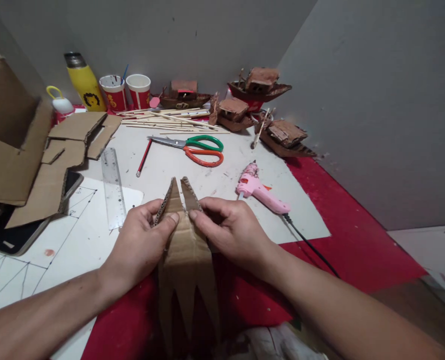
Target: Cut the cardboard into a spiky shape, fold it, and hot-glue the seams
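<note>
A cut cardboard piece (185, 250) with pointed flaps at both ends is held over the near edge of the table. My left hand (142, 240) grips its left side, thumb pressed on the upper face. My right hand (230, 227) pinches the right pointed flap, thumb close to the left thumb. The two far flaps (179, 195) stand up, bent toward each other.
A pink glue gun (260, 192) with black cord lies right of the hands. Scissors (196, 146), a red pencil (143, 157), a clear ruler (113, 187), cardboard scraps (57, 160), wooden sticks (170, 120), cups, a yellow bottle (83, 82) and cardboard boat models (260, 87) sit farther back.
</note>
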`<state>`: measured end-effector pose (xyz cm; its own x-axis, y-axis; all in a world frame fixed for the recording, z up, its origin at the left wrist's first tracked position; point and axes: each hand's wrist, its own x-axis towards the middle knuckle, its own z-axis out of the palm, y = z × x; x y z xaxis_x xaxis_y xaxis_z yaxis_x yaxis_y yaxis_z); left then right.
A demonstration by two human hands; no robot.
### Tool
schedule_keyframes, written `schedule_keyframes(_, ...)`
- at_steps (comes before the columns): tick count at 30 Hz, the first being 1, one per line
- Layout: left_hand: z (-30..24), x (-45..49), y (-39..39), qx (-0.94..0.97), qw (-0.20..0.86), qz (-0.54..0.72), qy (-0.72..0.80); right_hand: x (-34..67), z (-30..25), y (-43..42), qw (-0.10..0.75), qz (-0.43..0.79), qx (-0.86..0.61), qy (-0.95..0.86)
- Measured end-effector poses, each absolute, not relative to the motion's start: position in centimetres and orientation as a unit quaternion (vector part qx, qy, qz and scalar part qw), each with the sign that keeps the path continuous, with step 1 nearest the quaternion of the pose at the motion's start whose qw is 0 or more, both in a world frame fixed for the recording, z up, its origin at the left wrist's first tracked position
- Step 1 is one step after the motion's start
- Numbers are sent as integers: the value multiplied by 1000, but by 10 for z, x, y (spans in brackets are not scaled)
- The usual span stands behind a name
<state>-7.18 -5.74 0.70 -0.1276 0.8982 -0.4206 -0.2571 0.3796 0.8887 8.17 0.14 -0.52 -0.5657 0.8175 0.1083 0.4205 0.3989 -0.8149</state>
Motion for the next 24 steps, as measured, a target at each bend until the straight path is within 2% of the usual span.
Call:
schedule_keyframes(5, 15, -73, -60, 320, 587, 489, 561, 80, -3, 1, 290, 305, -357, -834)
schedule_keyframes(11, 15, -68, -67, 349, 525, 506, 589, 76, -8, -5, 278, 333, -368, -822)
schedule_keyframes(24, 5, -68, -67, 338, 523, 513, 591, 77, -8, -6, 248, 302, -328, -860)
